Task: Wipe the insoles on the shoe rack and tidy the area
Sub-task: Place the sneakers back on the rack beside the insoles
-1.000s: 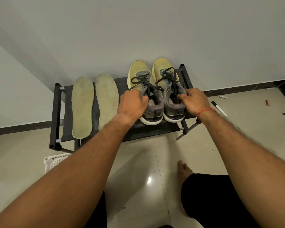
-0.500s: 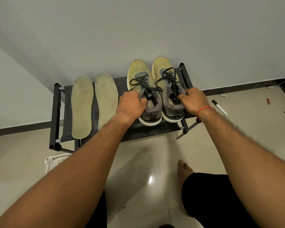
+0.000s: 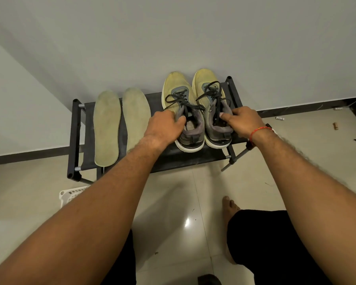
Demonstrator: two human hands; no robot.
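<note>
Looks like the tidy step. Left hand [image 3: 164, 128] fingers curl over the collar of the left sneaker [image 3: 174, 89]. Right hand [image 3: 243, 122] fingers pinch the collar of the right sneaker [image 3: 203, 79]. Both sit on the right half of the shoe rack [image 3: 75, 136], toes to the wall [image 3: 173, 38]. Two insoles [image 3: 107, 128] lie flat on the rack's left half. Next probably squares or lifts the pair. Heels are near the rack's front edge, with open floor [image 3: 173, 202] in front.

Two greenish insoles [image 3: 107, 128] lie flat on rack [image 3: 74, 138].
</note>
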